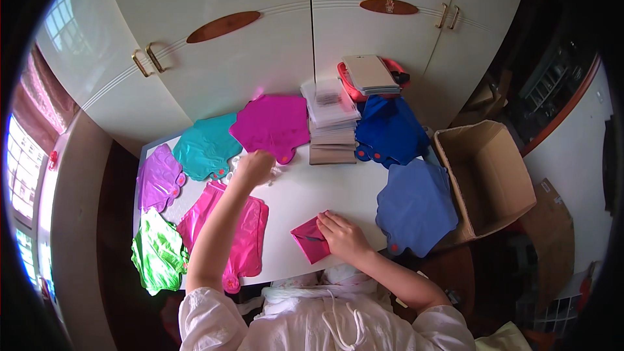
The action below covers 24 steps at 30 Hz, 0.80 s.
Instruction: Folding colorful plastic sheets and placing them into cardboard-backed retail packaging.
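Observation:
On the white table, my right hand (344, 238) grips the right side of a small folded pink sheet packet (308, 242), fingers together over its edge. A dark streak crosses the packet's face. Farther off and to the left, my left hand (255, 168) is closed, its fingertips pointing down at a small pile of crumpled white bits (270, 175). What those fingers pinch, if anything, is hidden. Just beyond that hand lies a stack of shiny magenta sheets (273, 127). Beneath my left forearm spreads a hot-pink stack (246, 237), partly covered by the arm.
Around the left rim lie teal (207, 145), purple (159, 175) and green (159, 250) stacks. At the back stand piled clear packets and cards (331, 120) and a red basket (348, 84). Dark blue (390, 127) and slate-blue stacks (417, 205) lie right, beside an open cardboard box (461, 185).

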{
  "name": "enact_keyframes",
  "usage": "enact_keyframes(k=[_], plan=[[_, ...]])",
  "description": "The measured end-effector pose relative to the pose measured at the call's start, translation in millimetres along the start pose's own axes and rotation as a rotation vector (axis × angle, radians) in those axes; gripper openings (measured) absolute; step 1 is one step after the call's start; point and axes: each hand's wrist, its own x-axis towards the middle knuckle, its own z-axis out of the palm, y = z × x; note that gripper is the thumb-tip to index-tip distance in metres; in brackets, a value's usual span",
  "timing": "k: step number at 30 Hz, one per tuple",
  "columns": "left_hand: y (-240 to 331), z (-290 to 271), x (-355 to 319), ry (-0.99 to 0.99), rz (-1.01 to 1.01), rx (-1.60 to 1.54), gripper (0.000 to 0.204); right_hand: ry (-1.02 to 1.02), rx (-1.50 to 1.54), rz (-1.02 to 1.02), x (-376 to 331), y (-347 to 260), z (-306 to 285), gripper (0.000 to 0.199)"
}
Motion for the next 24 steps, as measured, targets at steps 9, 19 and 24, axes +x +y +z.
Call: enact_keyframes(k=[9,19,24], plan=[[-8.2,32.9,-37.7,0.271,0.105,0.066,0.007,0.048,0.004,0.007,2.5,-3.0,-1.6,0.029],[37.9,2.9,48.6,0.035,0.248,-0.310,0.029,0.017,-0.008,0.003,-3.0,-0.5,6.1,0.031],[49.7,6.3,92.4,-0.164,0.218,-0.370,0.034,0.068,-0.063,-0.037,-1.2,-0.7,5.8,0.028]])
